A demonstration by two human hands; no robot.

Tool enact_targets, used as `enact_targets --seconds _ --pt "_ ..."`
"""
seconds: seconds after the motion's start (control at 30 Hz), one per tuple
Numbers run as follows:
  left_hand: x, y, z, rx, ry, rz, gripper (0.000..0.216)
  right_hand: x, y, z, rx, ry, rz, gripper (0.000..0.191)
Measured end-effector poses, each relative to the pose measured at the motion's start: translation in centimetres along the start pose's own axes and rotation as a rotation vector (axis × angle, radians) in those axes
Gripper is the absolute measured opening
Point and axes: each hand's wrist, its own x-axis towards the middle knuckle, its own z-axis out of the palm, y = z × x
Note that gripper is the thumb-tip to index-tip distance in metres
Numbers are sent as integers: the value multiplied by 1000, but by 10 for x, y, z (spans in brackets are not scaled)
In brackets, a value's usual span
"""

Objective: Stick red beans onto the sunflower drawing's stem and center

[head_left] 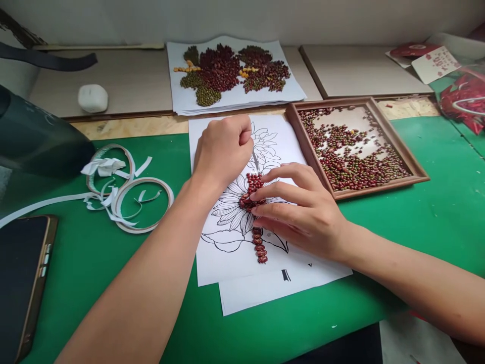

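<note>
A printed sunflower drawing lies on the green table. Dark red beans cover part of the flower's centre, and larger mottled beans run in a line down the stem. My left hand is curled into a fist over the upper left of the sheet; whatever its fingers hold, if anything, is hidden. Fingers apart, my right hand rests over the flower from the right, its fingertips touching the beans at the centre. A brown wooden tray with loose small red and green beans stands just beyond it.
Behind the drawing lies a sheet with finished bean pictures. Left are rolls of tape with torn strips, a phone, a dark bottle and a white earphone case. A plastic bag with red contents sits far right.
</note>
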Motion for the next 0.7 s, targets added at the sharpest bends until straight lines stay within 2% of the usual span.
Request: enact_targets --seconds 0.23,0.37,0.57,0.7 --pt "-1 2 0 20 -27 2 25 1 1 -5 4 -17 2 13" --pt "-1 2 0 18 -9 12 28 1 1 -11 -7 -39 -53 9" --pt "-2 3 -2 18 -20 13 30 1 0 -11 -20 -145 -83 6" --pt "-1 3 -2 29 -26 11 29 -1 2 -8 -37 -121 -97 6"
